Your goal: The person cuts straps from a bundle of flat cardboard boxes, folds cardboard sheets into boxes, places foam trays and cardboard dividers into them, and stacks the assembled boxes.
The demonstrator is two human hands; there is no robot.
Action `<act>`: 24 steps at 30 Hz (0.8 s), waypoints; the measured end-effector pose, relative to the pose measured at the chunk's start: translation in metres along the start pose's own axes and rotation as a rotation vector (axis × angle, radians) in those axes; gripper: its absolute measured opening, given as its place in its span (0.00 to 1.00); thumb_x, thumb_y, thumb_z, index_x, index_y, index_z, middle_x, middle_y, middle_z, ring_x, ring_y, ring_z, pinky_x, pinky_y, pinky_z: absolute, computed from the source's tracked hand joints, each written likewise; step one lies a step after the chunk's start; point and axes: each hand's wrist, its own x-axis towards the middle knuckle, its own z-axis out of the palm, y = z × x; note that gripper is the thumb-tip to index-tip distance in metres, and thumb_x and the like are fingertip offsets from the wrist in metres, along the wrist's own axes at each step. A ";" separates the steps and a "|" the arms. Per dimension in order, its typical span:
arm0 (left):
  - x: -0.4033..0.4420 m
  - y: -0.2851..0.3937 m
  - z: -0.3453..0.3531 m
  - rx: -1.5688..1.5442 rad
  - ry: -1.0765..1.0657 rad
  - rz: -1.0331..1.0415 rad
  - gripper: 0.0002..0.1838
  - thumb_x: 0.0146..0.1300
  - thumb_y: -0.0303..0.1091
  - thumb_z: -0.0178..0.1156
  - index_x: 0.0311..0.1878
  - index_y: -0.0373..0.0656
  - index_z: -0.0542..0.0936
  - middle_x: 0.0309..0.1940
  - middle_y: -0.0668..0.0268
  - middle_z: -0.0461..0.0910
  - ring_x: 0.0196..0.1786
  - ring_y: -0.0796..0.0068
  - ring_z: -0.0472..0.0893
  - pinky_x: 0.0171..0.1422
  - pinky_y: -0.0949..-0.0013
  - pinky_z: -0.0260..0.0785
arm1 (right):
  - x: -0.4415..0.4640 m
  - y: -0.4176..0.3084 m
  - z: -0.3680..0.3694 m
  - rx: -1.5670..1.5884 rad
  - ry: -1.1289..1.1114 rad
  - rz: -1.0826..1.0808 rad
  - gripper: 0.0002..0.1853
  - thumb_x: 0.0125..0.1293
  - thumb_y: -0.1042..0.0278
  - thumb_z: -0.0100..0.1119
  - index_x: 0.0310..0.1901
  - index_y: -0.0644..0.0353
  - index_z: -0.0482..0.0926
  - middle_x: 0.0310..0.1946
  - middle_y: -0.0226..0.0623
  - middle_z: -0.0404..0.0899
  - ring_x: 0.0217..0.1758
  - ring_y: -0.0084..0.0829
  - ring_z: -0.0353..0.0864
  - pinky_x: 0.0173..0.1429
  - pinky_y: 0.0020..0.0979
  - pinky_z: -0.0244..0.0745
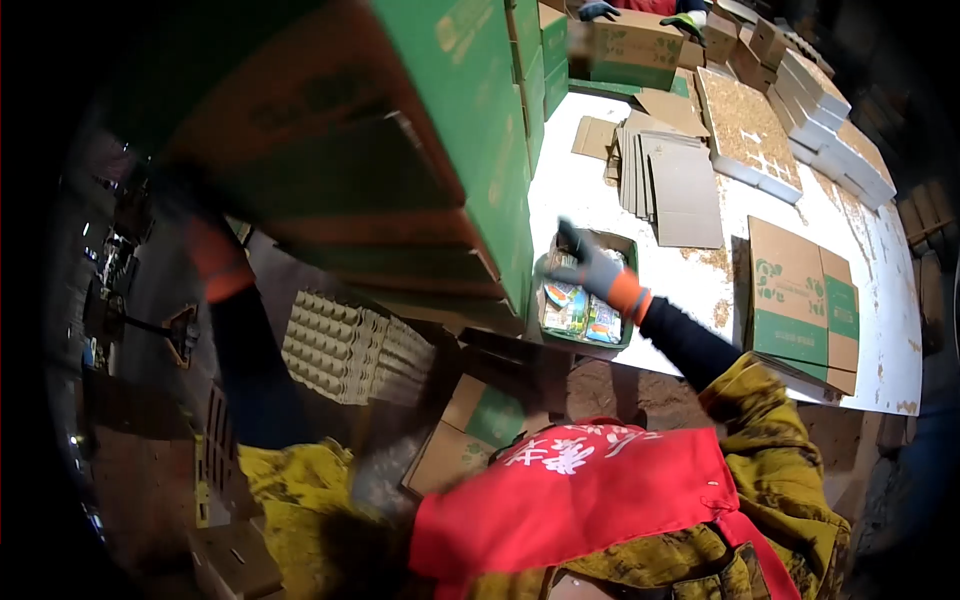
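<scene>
My left hand, in a glove with an orange cuff, is beside a large green and brown carton at the upper left. Shadow and blur hide its fingers. My right hand, gloved in grey with dark fingertips and an orange cuff, hovers over an open green-sided box at the table's near edge. Its thumb and fingers are spread, and nothing shows between them. Inside that box lie colourful printed packets.
Flattened cardboard sheets lie on the white table, near a flat green and brown carton. White foam trays stand farther back. Below are egg trays and another carton. A co-worker's gloved hands touch a far box.
</scene>
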 end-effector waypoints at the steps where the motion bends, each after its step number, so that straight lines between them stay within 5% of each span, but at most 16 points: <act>1: -0.015 0.007 0.013 -0.192 0.060 -0.063 0.24 0.74 0.38 0.40 0.68 0.35 0.61 0.67 0.54 0.62 0.66 0.62 0.65 0.69 0.67 0.57 | -0.004 0.054 0.022 0.095 -0.057 0.020 0.56 0.51 0.56 0.73 0.72 0.64 0.43 0.70 0.52 0.54 0.71 0.41 0.58 0.72 0.36 0.55; 5: -0.091 -0.022 0.027 -0.265 0.132 -0.392 0.24 0.74 0.38 0.40 0.68 0.36 0.59 0.67 0.54 0.61 0.67 0.63 0.64 0.70 0.67 0.56 | -0.001 0.122 0.098 0.035 0.033 0.000 0.63 0.45 0.49 0.75 0.71 0.69 0.39 0.69 0.62 0.50 0.73 0.48 0.53 0.73 0.33 0.53; 9: -0.122 -0.041 0.029 -0.237 0.083 -0.594 0.24 0.75 0.39 0.39 0.69 0.37 0.58 0.68 0.55 0.59 0.68 0.63 0.62 0.71 0.67 0.55 | 0.001 0.114 0.128 -0.019 0.005 0.149 0.64 0.49 0.44 0.69 0.72 0.66 0.31 0.73 0.58 0.39 0.75 0.50 0.45 0.73 0.35 0.52; 16: -0.126 -0.050 0.041 -0.223 0.015 -0.668 0.25 0.75 0.39 0.38 0.70 0.38 0.55 0.70 0.56 0.57 0.70 0.64 0.59 0.72 0.68 0.53 | 0.003 0.087 0.130 -0.012 -0.116 0.237 0.61 0.55 0.44 0.64 0.72 0.61 0.26 0.74 0.55 0.33 0.75 0.49 0.47 0.71 0.35 0.57; 24: -0.122 -0.062 0.034 -0.245 -0.007 -0.692 0.26 0.75 0.40 0.36 0.72 0.39 0.52 0.71 0.57 0.54 0.71 0.65 0.56 0.73 0.69 0.50 | 0.025 0.098 0.147 -0.014 -0.144 0.166 0.61 0.54 0.45 0.65 0.71 0.64 0.27 0.72 0.61 0.37 0.74 0.54 0.49 0.72 0.34 0.54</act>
